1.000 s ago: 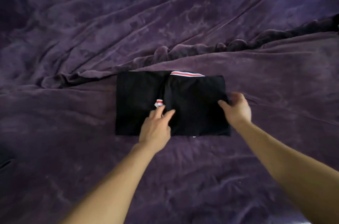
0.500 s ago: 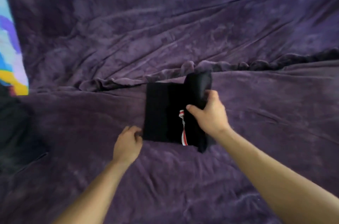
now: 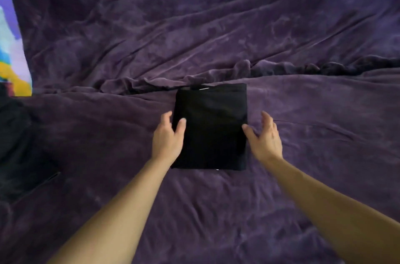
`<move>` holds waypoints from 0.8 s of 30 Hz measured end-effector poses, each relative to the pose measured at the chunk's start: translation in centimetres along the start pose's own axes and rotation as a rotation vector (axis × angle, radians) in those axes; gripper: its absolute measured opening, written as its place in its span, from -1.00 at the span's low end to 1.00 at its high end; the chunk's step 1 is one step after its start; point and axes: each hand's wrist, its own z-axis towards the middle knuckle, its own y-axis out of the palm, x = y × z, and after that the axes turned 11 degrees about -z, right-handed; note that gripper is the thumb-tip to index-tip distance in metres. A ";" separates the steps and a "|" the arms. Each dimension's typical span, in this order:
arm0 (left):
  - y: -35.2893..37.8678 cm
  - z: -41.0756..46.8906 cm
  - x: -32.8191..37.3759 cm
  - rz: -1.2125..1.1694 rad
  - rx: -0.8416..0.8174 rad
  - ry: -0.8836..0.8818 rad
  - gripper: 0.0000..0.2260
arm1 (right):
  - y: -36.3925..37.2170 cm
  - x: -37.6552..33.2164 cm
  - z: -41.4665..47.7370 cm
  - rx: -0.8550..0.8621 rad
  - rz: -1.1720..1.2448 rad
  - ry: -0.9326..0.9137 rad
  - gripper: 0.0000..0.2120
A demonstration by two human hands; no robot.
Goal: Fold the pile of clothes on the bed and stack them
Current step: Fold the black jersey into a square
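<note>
We see black garment [image 3: 213,127] folded on purple blanket [image 3: 216,25]; left hand [image 3: 167,141] pinches its left edge, right hand [image 3: 265,139] straight-fingered, thumb touching right edge; white fleck [image 3: 203,89], maybe a tag, unreadable.

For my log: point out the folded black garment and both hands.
folded black garment [image 3: 213,131], head view, its middle
left hand [image 3: 167,142], head view, back of hand
right hand [image 3: 266,142], head view, back of hand

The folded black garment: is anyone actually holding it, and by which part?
The left hand pinches the folded black garment at its left edge, thumb on top. The right hand is open beside the right edge, gripping nothing.
</note>
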 end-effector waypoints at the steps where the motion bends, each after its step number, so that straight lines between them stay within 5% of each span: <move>1: 1.3 0.9 0.5 -0.033 -0.029 -0.037 -0.48 | 0.5 0.5 0.5 -0.042 0.018 0.017 -0.29; 5: 4.1 4.2 0.7 -0.174 0.014 -0.138 -0.40 | 4.6 -0.3 0.3 -0.140 0.179 -0.075 -0.26; 10: 4.7 2.3 1.3 -0.519 -0.085 -0.295 -0.61 | 4.1 0.6 -2.7 -0.137 0.402 -0.046 -0.44; 14: 6.9 -3.4 4.4 -0.593 -0.129 -0.282 -0.78 | -2.1 5.6 -6.2 -0.089 0.308 -0.077 -0.44; 24: 20.6 -21.1 17.0 -0.632 -0.366 -0.258 -0.72 | -22.5 23.4 -13.2 0.006 0.290 -0.029 -0.41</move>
